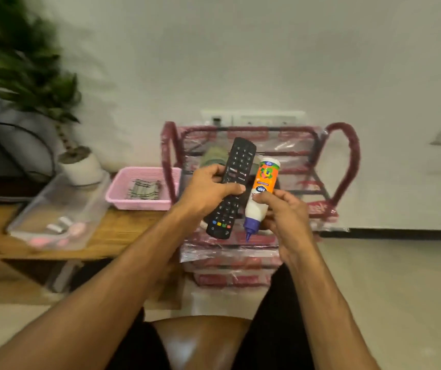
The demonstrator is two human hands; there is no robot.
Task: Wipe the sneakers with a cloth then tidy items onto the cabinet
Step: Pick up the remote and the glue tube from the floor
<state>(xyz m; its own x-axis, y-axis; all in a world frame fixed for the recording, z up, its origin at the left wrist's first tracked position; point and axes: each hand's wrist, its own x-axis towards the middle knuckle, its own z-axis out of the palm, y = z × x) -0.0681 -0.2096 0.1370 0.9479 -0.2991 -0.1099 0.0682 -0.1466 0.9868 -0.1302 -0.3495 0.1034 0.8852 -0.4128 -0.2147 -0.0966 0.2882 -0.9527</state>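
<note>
Closely paired at the centre, two bare hands each hold one item. The fingers (231, 188) of the left hand (208, 192) are clamped round the middle of a black remote control (242, 156), thumb across its buttons, its top end pointing up and away. The right hand (286, 217) grips a white glue bottle (263, 180) with an orange label, fingers curled round it. The bottle is upside down, purple nozzle aimed at the floor. Remote and bottle sit just beside each other.

Behind the hands stands a red rack (352, 156) wrapped in clear plastic, against a white wall. A dull green bundle (214, 156) lies on it, too blurred to identify. To the left, a low wooden counter (123, 231), probably the cabinet meant, carries a pink basket (142, 205), a clear tray (62, 206) and a potted plant (83, 166). The person sits on a brown stool (200, 340). No sneakers are in view.

This looks like the tidying step, with both items gathered but not yet put down. The next move likely calls for swinging both hands left to the counter, and turning the bottle upright before letting go.
</note>
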